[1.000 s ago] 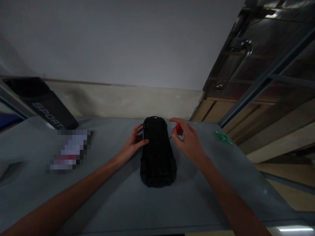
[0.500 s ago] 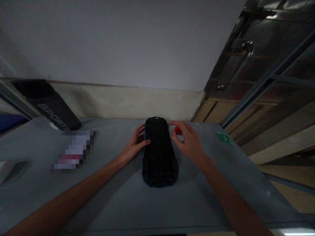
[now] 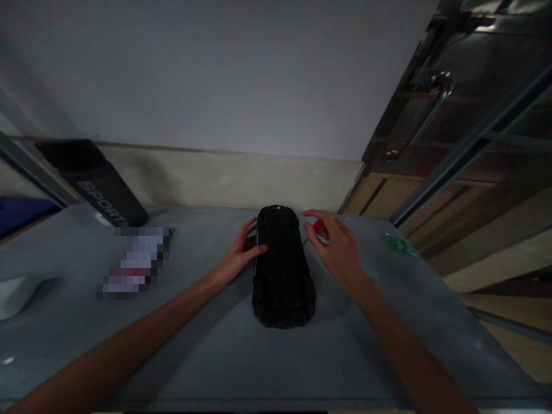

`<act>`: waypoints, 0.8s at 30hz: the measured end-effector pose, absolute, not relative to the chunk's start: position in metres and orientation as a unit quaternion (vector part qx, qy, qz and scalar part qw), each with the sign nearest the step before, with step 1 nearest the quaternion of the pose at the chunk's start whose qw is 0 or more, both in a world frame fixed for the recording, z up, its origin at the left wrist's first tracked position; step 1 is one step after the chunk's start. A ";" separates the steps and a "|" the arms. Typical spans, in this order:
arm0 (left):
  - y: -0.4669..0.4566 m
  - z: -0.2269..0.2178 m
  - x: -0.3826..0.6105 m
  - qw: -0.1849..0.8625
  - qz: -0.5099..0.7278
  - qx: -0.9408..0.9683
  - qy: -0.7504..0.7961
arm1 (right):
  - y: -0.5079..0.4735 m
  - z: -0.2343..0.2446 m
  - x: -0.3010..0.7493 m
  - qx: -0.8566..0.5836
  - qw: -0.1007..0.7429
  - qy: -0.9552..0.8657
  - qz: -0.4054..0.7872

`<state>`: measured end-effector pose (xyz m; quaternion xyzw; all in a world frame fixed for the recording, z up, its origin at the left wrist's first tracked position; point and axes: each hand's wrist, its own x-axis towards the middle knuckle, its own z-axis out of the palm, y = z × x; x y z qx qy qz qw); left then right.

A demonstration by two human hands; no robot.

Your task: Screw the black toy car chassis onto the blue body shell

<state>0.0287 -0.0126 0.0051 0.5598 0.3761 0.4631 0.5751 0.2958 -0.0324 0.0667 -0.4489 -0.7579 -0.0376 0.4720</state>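
Note:
A black toy car (image 3: 282,270) lies upside down on the grey table, its dark underside facing up and its narrower end toward the wall. My left hand (image 3: 242,250) grips its left side, thumb on the underside and fingers along the edge. Just right of the car, my right hand (image 3: 334,241) pinches a small screwdriver (image 3: 318,224) by its red handle. The thin shaft slants down-left toward the car's right edge; whether its tip touches the car I cannot tell.
A black bottle marked SPORT (image 3: 101,190) lies at the back left, near a blurred-out flat object (image 3: 138,261). A white object (image 3: 17,296) is at the far left. A small green plastic piece (image 3: 400,244) lies at the right, near a metal frame bar (image 3: 448,167). The wall closes the back.
My right hand has turned slightly and shifted a little right of the car, so the screwdriver's shaft now shows. The left hand keeps its grip. The whole view has shifted slightly.

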 end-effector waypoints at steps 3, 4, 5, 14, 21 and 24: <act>-0.014 0.005 0.028 0.574 0.463 0.564 0.373 | -0.032 0.067 0.297 -0.447 0.467 -0.763 -0.023; -0.014 0.005 0.028 0.574 0.463 0.565 0.370 | -0.033 0.068 0.297 -0.442 0.465 -0.767 -0.022; -0.015 0.006 0.029 0.574 0.464 0.566 0.369 | -0.033 0.068 0.297 -0.438 0.465 -0.769 -0.022; -0.016 0.012 0.030 0.581 0.463 0.559 0.368 | -0.036 0.069 0.294 -0.453 0.475 -0.754 -0.027; -0.017 0.012 0.031 0.581 0.464 0.550 0.380 | -0.037 0.072 0.294 -0.453 0.478 -0.750 -0.057; -0.016 0.011 0.030 0.577 0.460 0.561 0.375 | -0.037 0.072 0.294 -0.439 0.476 -0.760 -0.057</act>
